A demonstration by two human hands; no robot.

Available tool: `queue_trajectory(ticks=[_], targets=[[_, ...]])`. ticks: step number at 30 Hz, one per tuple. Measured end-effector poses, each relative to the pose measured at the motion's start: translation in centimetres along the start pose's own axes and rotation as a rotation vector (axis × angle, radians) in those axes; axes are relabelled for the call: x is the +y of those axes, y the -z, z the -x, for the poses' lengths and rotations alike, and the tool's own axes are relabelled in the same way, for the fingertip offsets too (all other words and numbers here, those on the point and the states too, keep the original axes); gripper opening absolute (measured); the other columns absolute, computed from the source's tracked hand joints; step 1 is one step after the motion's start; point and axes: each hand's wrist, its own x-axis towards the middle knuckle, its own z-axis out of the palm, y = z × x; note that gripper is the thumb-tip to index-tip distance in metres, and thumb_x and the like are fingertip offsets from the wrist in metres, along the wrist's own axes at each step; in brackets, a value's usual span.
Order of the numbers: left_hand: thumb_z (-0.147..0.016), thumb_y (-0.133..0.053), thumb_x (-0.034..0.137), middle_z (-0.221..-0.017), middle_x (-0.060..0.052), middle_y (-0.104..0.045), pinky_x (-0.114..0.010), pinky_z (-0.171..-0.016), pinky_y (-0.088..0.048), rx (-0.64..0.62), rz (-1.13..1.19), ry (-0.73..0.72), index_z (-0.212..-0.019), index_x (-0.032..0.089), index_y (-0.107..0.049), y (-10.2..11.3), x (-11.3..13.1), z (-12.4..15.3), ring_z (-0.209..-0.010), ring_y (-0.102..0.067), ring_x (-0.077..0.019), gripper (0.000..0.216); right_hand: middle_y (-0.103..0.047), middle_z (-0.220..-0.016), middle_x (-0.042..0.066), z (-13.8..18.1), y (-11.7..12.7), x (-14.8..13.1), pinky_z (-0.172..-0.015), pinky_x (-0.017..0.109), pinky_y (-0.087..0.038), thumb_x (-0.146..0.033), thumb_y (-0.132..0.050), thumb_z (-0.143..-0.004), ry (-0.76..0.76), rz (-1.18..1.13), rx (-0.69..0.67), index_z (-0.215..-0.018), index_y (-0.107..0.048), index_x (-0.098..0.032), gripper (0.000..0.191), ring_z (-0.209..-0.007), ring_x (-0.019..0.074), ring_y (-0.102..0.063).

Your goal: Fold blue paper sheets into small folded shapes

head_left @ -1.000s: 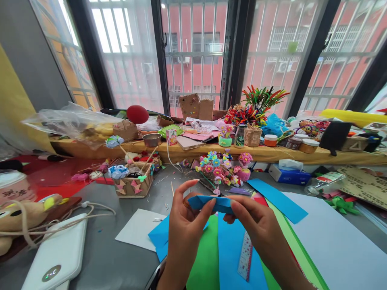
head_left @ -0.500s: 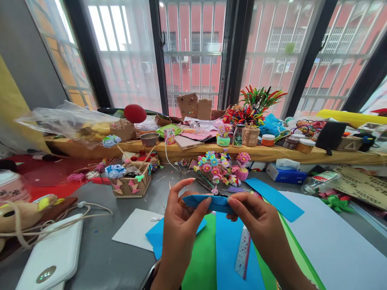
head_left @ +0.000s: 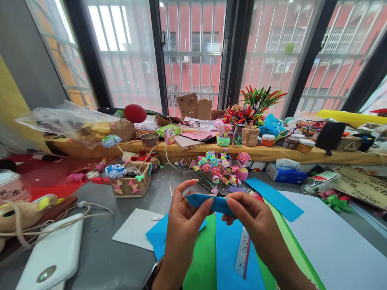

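Note:
Between my hands is a narrow strip of folded blue paper [head_left: 220, 204], raised above the table. My left hand [head_left: 187, 221] pinches its left part with the thumb on the near face, the index finger lifted and curved. At the right end my right hand [head_left: 250, 213] grips it between thumb and fingers. Below lie a blue sheet [head_left: 225, 257] with a patterned ruler [head_left: 242, 253] on it, and green paper [head_left: 199, 262] underneath. Left of my left hand are another blue paper piece [head_left: 157, 235] and a white sheet [head_left: 133, 229].
A white power bank [head_left: 51, 253] with a cable lies at left. Behind stand a cardboard box [head_left: 133, 187] with paper flowers and a colourful flower bunch [head_left: 214, 169]. To the right are a blue strip [head_left: 275, 199], a large white sheet [head_left: 332, 241] and a tissue box [head_left: 286, 173].
Both hands stay on the folded blue paper. My left hand has shifted slightly right, and the paper now tilts a little more, its right end lower.

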Motion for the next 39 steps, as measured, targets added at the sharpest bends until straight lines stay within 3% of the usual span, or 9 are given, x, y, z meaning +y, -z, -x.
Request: queue_trajectory(ticks=[7,14,20,27,33,39], targets=[[-0.06,-0.07,0.013,-0.055,0.005,-0.062,-0.019,-0.052,-0.049,-0.044,0.017,0.041,-0.099,0.018,-0.047,0.4,0.0,-0.7,-0.051,-0.058,-0.0106,0.045,-0.063,-0.064,0.001,-0.3,0.7,-0.2,-0.056,0.022,-0.049,-0.036,-0.058,-0.074,-0.102,0.013,-0.104,-0.073,-0.067,-0.016,0.022,-0.061,0.0129,-0.059],[-0.062,-0.069,0.011,-0.059,0.004,-0.064,-0.018,-0.052,-0.048,-0.088,0.044,0.056,-0.1,0.016,-0.044,0.7,-0.2,-1.2,-0.053,-0.059,-0.0099,0.045,-0.059,-0.056,-0.001,-0.4,0.6,-0.2,-0.052,0.019,-0.043,-0.034,-0.058,-0.074,-0.151,0.039,-0.22,-0.064,-0.067,-0.015,0.024,-0.054,0.0093,-0.053],[-0.063,-0.069,0.015,-0.063,0.003,-0.063,-0.021,-0.052,-0.049,-0.116,0.03,0.077,-0.107,0.016,-0.044,0.8,0.1,-1.2,-0.054,-0.058,-0.011,0.051,-0.056,-0.053,0.0,-0.6,0.5,0.3,-0.052,0.021,-0.044,-0.04,-0.056,-0.075,-0.201,-0.033,-0.222,-0.06,-0.063,-0.012,0.032,-0.052,0.01,-0.052],[-0.064,-0.069,0.014,-0.077,-0.001,-0.067,-0.016,-0.052,-0.043,-0.236,-0.035,0.062,-0.108,0.019,-0.047,1.2,0.6,-1.2,-0.064,-0.058,-0.0103,0.05,-0.057,-0.057,0.0,-0.6,0.6,0.4,-0.051,0.02,-0.044,-0.039,-0.055,-0.076,-0.186,-0.045,-0.201,-0.064,-0.062,-0.013,0.03,-0.052,0.0098,-0.055],[-0.066,-0.066,0.012,-0.08,-0.002,-0.068,-0.016,-0.054,-0.044,-0.368,-0.065,0.162,-0.112,0.018,-0.044,1.3,1.1,-1.0,-0.064,-0.058,-0.0098,0.051,-0.056,-0.055,0.0,-0.6,0.6,0.5,-0.049,0.02,-0.043,-0.041,-0.052,-0.078,-0.186,-0.009,-0.233,-0.066,-0.063,-0.013,0.033,-0.05,0.0094,-0.055],[-0.067,-0.067,0.017,-0.078,-0.001,-0.067,-0.017,-0.052,-0.044,-0.309,-0.127,0.156,-0.107,0.017,-0.047,1.4,1.1,-1.0,-0.06,-0.057,-0.0092,0.044,-0.061,-0.063,0.0,-0.6,0.8,0.4,-0.053,0.02,-0.045,-0.038,-0.059,-0.073,-0.091,0.09,-0.171,-0.073,-0.063,-0.015,0.023,-0.059,0.0115,-0.057]])
